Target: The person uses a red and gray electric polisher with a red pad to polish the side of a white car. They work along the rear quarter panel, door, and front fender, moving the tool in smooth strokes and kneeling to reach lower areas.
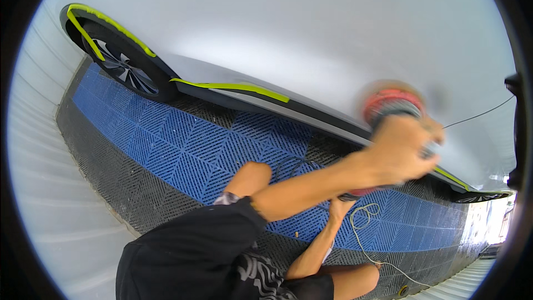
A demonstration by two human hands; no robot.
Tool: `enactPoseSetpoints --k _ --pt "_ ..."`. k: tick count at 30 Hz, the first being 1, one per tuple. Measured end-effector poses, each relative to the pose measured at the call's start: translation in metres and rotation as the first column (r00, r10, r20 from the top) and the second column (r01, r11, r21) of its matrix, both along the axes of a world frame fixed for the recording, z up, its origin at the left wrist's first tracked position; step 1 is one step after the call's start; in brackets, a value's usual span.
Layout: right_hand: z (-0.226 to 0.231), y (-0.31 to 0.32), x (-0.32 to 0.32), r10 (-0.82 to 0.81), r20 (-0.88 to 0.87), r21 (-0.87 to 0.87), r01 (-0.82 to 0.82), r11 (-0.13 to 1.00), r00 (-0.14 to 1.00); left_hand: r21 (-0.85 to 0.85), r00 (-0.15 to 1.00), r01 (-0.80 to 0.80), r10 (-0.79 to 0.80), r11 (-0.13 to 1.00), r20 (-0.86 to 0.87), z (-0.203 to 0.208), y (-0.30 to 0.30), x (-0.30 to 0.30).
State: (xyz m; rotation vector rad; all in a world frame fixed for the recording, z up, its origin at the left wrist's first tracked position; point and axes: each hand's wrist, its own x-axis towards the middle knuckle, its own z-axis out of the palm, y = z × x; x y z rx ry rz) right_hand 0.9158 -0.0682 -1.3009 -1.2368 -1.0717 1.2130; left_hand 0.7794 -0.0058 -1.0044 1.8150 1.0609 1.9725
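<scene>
A red and black car polisher [392, 103] has its round pad against the lower side of a silver-white car [311, 28]. The pad and head are smeared by motion. My left hand [404, 147], its arm crossing over from the lower left in a black sleeve, is closed around the front of the polisher. Lower down, my right hand [340, 208] grips the rear end of the same tool, mostly hidden under my left forearm. Yellow-green masking tape [239, 86] runs along the dark sill below the panel.
More tape edges the wheel arch [114, 23] above a wheel [125, 69] at the left. A pale cord [363, 247] and a dark cable [294, 164] lie on blue and black slatted floor tiles [166, 150]. My bent knees are below; a pale ribbed wall [41, 150] curves at left.
</scene>
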Motion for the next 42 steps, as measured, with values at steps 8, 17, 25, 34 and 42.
enactPoseSetpoints --k 8,17,25,34,42 --pt "-0.058 -0.018 -0.013 0.104 0.014 0.106 -0.105 0.989 0.994 -0.086 0.948 0.000 -0.027 0.996 -0.316 0.006 0.015 0.031" --pt "0.053 -0.040 -0.191 0.217 0.514 0.326 -0.424 0.845 0.830 -0.132 0.819 -0.471 0.488 0.872 0.303 -0.035 -0.146 -0.262" --pt "0.095 -0.003 -0.289 -0.190 0.772 0.617 -0.642 0.455 0.607 -0.024 0.375 -0.567 0.285 0.823 0.882 -0.159 -0.207 -0.444" --pt "0.089 0.049 -0.150 -0.332 0.827 0.562 -0.676 0.475 0.454 0.093 0.313 -0.293 0.004 0.952 0.950 -0.202 -0.143 -0.322" --pt "0.045 0.110 0.010 -0.367 0.762 0.641 -0.543 0.543 0.533 0.066 0.440 -0.255 0.055 0.965 0.896 -0.205 -0.070 -0.136"
